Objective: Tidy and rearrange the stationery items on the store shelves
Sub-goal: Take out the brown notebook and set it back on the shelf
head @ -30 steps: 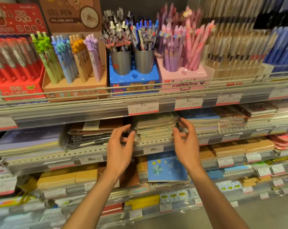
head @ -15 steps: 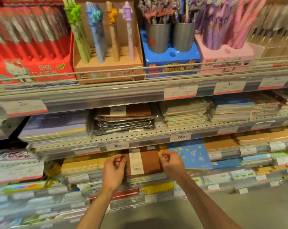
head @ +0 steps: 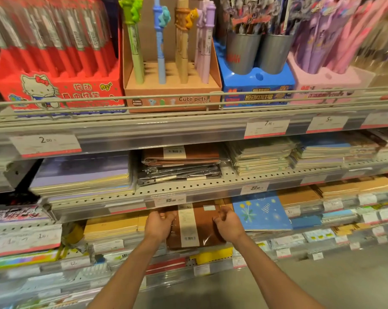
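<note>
On the third shelf down, just under the 15-something price tag [head: 169,200], a brown plastic-wrapped notebook with a pale paper band [head: 196,226] lies between the person's two hands. The left hand [head: 159,225] curls around its left edge, fingers tucked over the top and out of sight; the right hand [head: 228,223] grips the right edge the same way, knuckles bent, thumb up. The notebook's near end juts out past the shelf lip, and its far end runs under the shelf above, so I cannot tell how deep it goes.

To the left of the hands sits a stack of mustard-yellow notebooks [head: 111,227], touching or nearly touching the brown one; to the right a blue notebook with yellow flowers [head: 261,211] lies just beside the right hand. What sits beneath the brown notebook is covered by it, probably more of the same.

One shelf up, from the left: a lilac-and-cream pile of pads [head: 81,175], a wrapped brown-and-black stack [head: 180,166], then pale green-edged notebooks [head: 261,156]. On the top shelf stand a red cartoon-cat pen box [head: 59,85], a tan cardboard "Cute pets" pen stand [head: 173,85], a blue holder with two grey metal cups [head: 257,81] and a pink pen tray [head: 326,79], its upper part blurred. The shelves are grey perforated metal [head: 188,186] with clear price rails; a grey floor [head: 344,275] shows at lower right.
</note>
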A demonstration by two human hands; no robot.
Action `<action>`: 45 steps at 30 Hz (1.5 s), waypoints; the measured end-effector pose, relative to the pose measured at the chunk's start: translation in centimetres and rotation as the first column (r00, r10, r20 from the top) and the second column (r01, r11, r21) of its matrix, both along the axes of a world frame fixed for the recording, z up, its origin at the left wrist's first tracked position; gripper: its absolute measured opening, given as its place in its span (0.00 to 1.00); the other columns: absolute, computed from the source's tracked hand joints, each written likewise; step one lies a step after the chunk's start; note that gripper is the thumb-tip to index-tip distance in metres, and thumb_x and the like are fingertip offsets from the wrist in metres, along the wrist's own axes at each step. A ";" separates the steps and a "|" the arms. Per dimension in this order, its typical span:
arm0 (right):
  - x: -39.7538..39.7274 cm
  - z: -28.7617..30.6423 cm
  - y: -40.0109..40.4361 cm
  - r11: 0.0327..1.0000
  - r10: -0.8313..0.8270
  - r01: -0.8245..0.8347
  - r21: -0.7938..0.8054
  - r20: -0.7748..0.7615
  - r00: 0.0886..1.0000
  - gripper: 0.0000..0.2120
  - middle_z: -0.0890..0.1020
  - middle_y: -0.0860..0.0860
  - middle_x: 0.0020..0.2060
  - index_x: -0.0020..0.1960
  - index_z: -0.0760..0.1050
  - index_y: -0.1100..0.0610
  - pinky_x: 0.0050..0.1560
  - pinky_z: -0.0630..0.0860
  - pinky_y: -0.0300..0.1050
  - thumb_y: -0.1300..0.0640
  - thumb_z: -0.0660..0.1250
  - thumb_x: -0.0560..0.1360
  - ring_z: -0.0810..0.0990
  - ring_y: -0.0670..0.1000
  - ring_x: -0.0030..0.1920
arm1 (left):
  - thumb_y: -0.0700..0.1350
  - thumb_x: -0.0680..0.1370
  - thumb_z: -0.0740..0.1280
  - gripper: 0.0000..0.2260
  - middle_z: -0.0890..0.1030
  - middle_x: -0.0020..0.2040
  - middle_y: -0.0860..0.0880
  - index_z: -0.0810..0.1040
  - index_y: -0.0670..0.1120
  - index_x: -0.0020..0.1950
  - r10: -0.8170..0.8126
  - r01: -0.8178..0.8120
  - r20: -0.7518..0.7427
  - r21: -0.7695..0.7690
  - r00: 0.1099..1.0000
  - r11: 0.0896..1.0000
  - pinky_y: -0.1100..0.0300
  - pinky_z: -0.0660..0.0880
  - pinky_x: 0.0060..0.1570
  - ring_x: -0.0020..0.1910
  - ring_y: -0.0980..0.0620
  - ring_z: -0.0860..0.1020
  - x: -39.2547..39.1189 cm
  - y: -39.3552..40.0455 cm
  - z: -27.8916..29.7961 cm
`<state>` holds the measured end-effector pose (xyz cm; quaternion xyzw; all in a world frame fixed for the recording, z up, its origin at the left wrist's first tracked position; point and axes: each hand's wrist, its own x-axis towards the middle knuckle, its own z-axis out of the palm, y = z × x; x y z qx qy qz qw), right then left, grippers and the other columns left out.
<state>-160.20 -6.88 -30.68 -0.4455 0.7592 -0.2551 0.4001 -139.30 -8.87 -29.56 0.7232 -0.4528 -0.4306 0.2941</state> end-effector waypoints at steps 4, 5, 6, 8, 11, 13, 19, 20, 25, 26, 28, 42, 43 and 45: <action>0.4 -0.4 0.9 0.998 -0.060 0.060 0.016 0.042 0.997 0.24 0.75 0.50 0.41 0.73 0.64 0.64 0.52 0.69 0.40 0.57 0.65 0.80 0.76 0.51 0.50 | 0.44 0.77 0.71 0.08 0.81 0.41 0.46 0.75 0.41 0.48 -0.030 0.031 -0.027 0.007 0.999 1.000 0.64 0.76 0.28 0.29 0.57 0.82 1.1 0.6 -0.1; 0.5 -0.5 1.1 0.997 -0.069 0.068 0.024 0.049 0.996 0.25 0.77 0.51 0.43 0.73 0.64 0.63 0.53 0.70 0.41 0.55 0.65 0.80 0.76 0.51 0.51 | 0.43 0.77 0.71 0.09 0.82 0.43 0.44 0.74 0.40 0.51 -0.028 0.029 -0.059 0.017 0.998 0.999 0.66 0.75 0.26 0.27 0.57 0.81 1.3 0.8 0.1; 0.7 -0.5 1.3 0.997 -0.072 0.071 0.039 0.047 0.996 0.26 0.78 0.52 0.49 0.73 0.64 0.61 0.55 0.71 0.43 0.53 0.66 0.80 0.77 0.53 0.55 | 0.42 0.77 0.71 0.11 0.82 0.46 0.43 0.74 0.40 0.55 -0.028 0.031 -0.080 0.026 0.996 0.999 0.64 0.77 0.27 0.29 0.54 0.82 1.6 0.8 -0.1; 1.0 -0.8 1.7 0.995 -0.074 0.071 0.064 0.047 0.996 0.27 0.77 0.55 0.62 0.74 0.64 0.59 0.63 0.73 0.46 0.50 0.67 0.79 0.75 0.56 0.63 | 0.43 0.76 0.73 0.15 0.83 0.48 0.44 0.74 0.40 0.59 -0.050 0.052 -0.079 0.029 0.996 0.998 0.56 0.81 0.39 0.39 0.48 0.83 2.1 0.9 -0.2; 1.2 -1.4 2.2 0.993 -0.099 0.091 0.072 0.116 0.988 0.28 0.76 0.55 0.64 0.74 0.64 0.58 0.62 0.73 0.46 0.52 0.69 0.78 0.75 0.56 0.64 | 0.40 0.75 0.73 0.13 0.83 0.47 0.47 0.74 0.43 0.57 -0.077 0.078 -0.114 0.007 0.990 0.997 0.54 0.80 0.43 0.43 0.48 0.82 2.5 1.6 0.1; 1.1 -1.6 2.6 0.992 -0.112 0.104 0.065 0.138 0.984 0.21 0.79 0.52 0.53 0.66 0.70 0.57 0.55 0.75 0.46 0.53 0.71 0.76 0.78 0.53 0.54 | 0.38 0.75 0.73 0.13 0.82 0.48 0.49 0.73 0.45 0.56 -0.109 0.109 -0.118 -0.004 0.987 0.994 0.53 0.80 0.48 0.47 0.48 0.82 2.8 2.3 0.3; -0.9 -2.0 6.0 0.992 -0.120 0.112 0.049 0.193 0.974 0.11 0.78 0.53 0.40 0.47 0.71 0.55 0.43 0.79 0.48 0.59 0.74 0.73 0.78 0.50 0.39 | 0.34 0.74 0.73 0.11 0.79 0.35 0.48 0.73 0.43 0.49 -0.195 0.195 -0.229 -0.023 0.954 0.981 0.67 0.76 0.32 0.35 0.56 0.80 2.2 6.1 0.2; -1.4 -2.1 6.7 0.993 -0.113 0.104 0.057 0.205 0.972 0.11 0.76 0.52 0.38 0.46 0.70 0.55 0.39 0.77 0.45 0.61 0.74 0.73 0.77 0.48 0.36 | 0.32 0.73 0.71 0.10 0.77 0.34 0.46 0.73 0.41 0.48 -0.200 0.206 -0.285 -0.011 0.937 0.979 0.67 0.77 0.32 0.33 0.57 0.80 2.0 6.9 -0.1; -4.3 -2.2 10.3 0.992 -0.121 0.108 0.071 0.222 0.967 0.14 0.76 0.54 0.40 0.52 0.70 0.58 0.38 0.76 0.45 0.65 0.73 0.73 0.77 0.52 0.35 | 0.30 0.72 0.73 0.14 0.84 0.42 0.47 0.72 0.40 0.50 -0.228 0.250 -0.296 0.036 0.928 0.968 0.48 0.82 0.46 0.46 0.47 0.84 0.6 9.9 -2.0; -4.9 -2.1 10.8 0.991 -0.125 0.114 0.063 0.221 0.967 0.14 0.75 0.54 0.40 0.51 0.69 0.58 0.39 0.77 0.47 0.65 0.73 0.73 0.77 0.52 0.36 | 0.31 0.71 0.73 0.14 0.84 0.45 0.46 0.72 0.40 0.51 -0.245 0.264 -0.297 0.027 0.923 0.964 0.45 0.82 0.50 0.49 0.46 0.83 0.1 10.4 -1.8; -5.9 -1.8 11.6 0.990 -0.138 0.131 0.049 0.208 0.968 0.14 0.76 0.52 0.42 0.52 0.69 0.62 0.43 0.78 0.51 0.66 0.73 0.73 0.78 0.53 0.38 | 0.32 0.72 0.73 0.13 0.85 0.48 0.48 0.73 0.40 0.51 -0.291 0.300 -0.277 -0.012 0.916 0.954 0.44 0.81 0.52 0.51 0.46 0.83 -0.6 10.8 -1.6; -8.3 9.1 12.9 0.960 -0.039 0.078 -0.269 0.145 0.989 0.15 0.74 0.51 0.43 0.56 0.72 0.56 0.40 0.78 0.36 0.59 0.74 0.74 0.78 0.48 0.40 | 0.40 0.72 0.76 0.14 0.71 0.33 0.57 0.73 0.45 0.51 -0.333 0.242 -0.217 -0.358 0.918 0.902 0.68 0.74 0.38 0.32 0.62 0.71 -3.1 11.6 6.4; -8.2 10.0 12.8 0.954 -0.036 0.077 -0.291 0.142 0.989 0.14 0.74 0.50 0.41 0.56 0.72 0.56 0.37 0.76 0.32 0.59 0.73 0.74 0.76 0.46 0.37 | 0.40 0.71 0.76 0.14 0.74 0.35 0.56 0.74 0.45 0.51 -0.323 0.224 -0.219 -0.381 0.921 0.897 0.68 0.75 0.39 0.33 0.62 0.72 -3.0 11.6 7.3; -8.0 11.8 12.5 0.941 -0.016 0.058 -0.333 0.127 0.992 0.14 0.72 0.49 0.37 0.56 0.72 0.55 0.34 0.73 0.28 0.58 0.73 0.74 0.73 0.45 0.34 | 0.40 0.71 0.77 0.15 0.80 0.40 0.53 0.74 0.45 0.52 -0.303 0.185 -0.239 -0.413 0.923 0.891 0.66 0.77 0.42 0.39 0.58 0.77 -2.6 11.7 8.9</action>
